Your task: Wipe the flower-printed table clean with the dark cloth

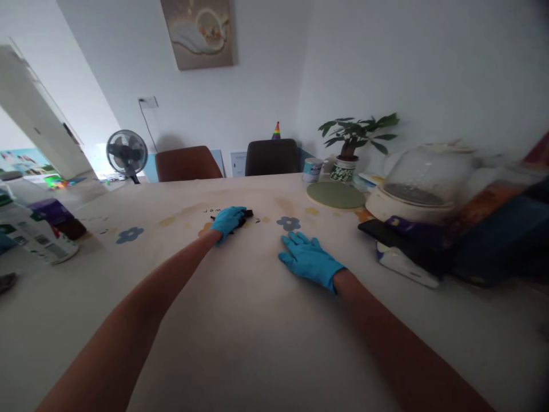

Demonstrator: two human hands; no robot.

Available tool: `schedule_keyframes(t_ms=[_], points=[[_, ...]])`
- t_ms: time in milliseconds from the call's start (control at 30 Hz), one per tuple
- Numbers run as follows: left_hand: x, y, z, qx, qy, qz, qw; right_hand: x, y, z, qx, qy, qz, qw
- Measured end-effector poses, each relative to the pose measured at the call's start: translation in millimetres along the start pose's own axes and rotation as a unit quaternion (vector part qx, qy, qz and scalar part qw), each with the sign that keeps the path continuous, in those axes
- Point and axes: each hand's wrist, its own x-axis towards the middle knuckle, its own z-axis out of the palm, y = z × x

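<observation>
Dark cloth, by the look of it (247,214), sits mid-tabletop (206,355) under your left hand (228,222). Should be light, limp, hard to damage; hold it bunched from above. Left fingers curl over it, arm extended far. Right hand (311,260): palm down, fingers spread, holding nothing, just nearside of the blue flower print (289,223).

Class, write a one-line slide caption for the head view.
Blue-gloved left hand on something black, blue-gloved right hand palm-down on the flower-patterned table.
</observation>
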Motion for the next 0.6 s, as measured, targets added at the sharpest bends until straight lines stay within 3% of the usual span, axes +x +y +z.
schedule_keyframes(t_ms=[200, 333, 467, 600], points=[[60.6, 73.5, 29.5, -0.027, 0.017, 0.017, 0.999, -0.1, 0.9, 1.7, 0.012, 0.002, 0.000, 1.000], [94.5, 113.1, 47.2, -0.009, -0.002, 0.024, 1.000, -1.0, 2.0, 2.8, 0.021, 0.002, -0.004, 1.000], [106.7, 131.1, 56.9, 0.022, -0.057, 0.063, 0.996, -2.6, 2.8, 3.7, 0.028, -0.001, -0.012, 1.000], [97.7, 129.2, 54.2, 0.046, -0.113, 0.125, 0.985, -3.0, 3.3, 2.7, 0.036, -0.004, -0.013, 0.999]])
